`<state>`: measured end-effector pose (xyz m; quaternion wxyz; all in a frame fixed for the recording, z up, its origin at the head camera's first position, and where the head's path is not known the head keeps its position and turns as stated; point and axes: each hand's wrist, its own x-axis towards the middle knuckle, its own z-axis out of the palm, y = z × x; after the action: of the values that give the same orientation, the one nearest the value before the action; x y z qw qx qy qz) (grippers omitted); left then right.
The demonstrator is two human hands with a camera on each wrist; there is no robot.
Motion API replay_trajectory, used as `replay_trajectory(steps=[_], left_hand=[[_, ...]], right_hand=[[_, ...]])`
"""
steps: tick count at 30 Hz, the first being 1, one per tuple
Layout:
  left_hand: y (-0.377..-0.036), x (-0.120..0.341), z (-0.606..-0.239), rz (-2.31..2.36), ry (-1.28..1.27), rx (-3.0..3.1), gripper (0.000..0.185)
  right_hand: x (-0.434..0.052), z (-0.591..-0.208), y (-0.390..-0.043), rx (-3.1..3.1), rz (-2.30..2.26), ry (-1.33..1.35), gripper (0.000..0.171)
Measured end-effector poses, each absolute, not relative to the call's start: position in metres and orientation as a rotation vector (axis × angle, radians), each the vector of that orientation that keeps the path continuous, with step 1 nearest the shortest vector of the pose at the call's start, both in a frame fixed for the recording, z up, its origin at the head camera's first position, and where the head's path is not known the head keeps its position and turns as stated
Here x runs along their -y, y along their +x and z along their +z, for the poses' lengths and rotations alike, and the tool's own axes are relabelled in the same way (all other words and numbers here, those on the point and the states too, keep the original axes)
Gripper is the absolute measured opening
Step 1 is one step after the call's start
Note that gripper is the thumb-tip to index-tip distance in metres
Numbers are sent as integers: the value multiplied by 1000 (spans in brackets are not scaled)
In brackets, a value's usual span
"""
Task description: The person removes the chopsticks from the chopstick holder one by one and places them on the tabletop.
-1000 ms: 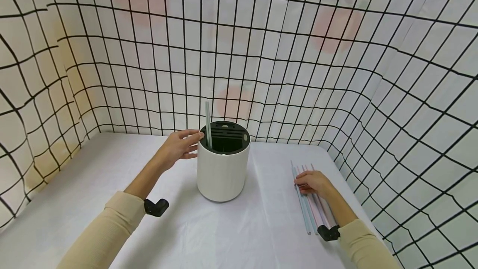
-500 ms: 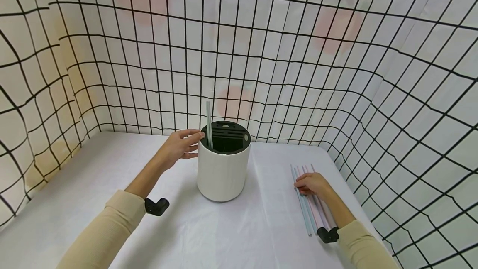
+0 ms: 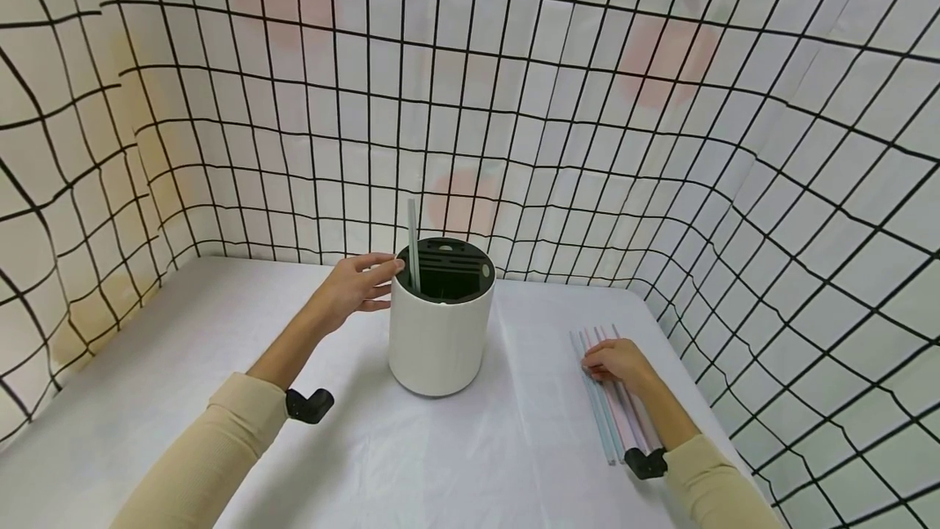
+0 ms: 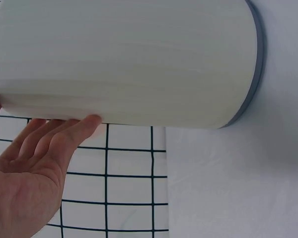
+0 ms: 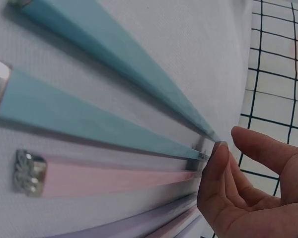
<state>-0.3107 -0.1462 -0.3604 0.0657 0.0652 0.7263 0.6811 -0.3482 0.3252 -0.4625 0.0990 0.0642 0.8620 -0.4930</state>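
Note:
A white round holder [image 3: 439, 333] with a black slotted insert stands mid-table, and one pale blue straw [image 3: 413, 243] sticks upright out of it. My left hand [image 3: 382, 280] lies with straight fingers against the holder's upper left side. The left wrist view shows the left hand [image 4: 64, 134] touching the holder's wall [image 4: 129, 59] with its fingertips. My right hand [image 3: 596, 367] rests on a row of several straws [image 3: 615, 423] lying flat at the right. In the right wrist view a fingertip of the right hand [image 5: 228, 141] touches a teal straw [image 5: 89, 106]; a pink straw [image 5: 104, 181] lies beside it.
A white cloth covers the table [image 3: 184, 366]. Grid-patterned cloth walls [image 3: 587, 145] close in the back and both sides. The table's right edge runs close beside the straws. Black wrist-camera mounts [image 3: 308, 405] sit on both forearms.

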Motion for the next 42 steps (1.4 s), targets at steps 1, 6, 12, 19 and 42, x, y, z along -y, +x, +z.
replay_trajectory(steps=[1,6,12,19,42], left_hand=[[-311,146,-360,2056,195,-2190,65],[-311,145,-360,2051,186,-2189,65],[-312,145,-360,2043,184,-2200,64],[-311,147,-362,2033,162,-2206,67],[-309,145,-358,2037,157,-2205,65]], right_hand=[[-326,-462,-348,-2563,-1447,173,31],[-321,-448,-348,-2579,-1461,110,30],[-294,-404,-345,-2581,-1473,15,35],[-252,-346,-338,-2619,-1460,-170,39],[-106,-276,-312,-2532,-1475,-524,26]])
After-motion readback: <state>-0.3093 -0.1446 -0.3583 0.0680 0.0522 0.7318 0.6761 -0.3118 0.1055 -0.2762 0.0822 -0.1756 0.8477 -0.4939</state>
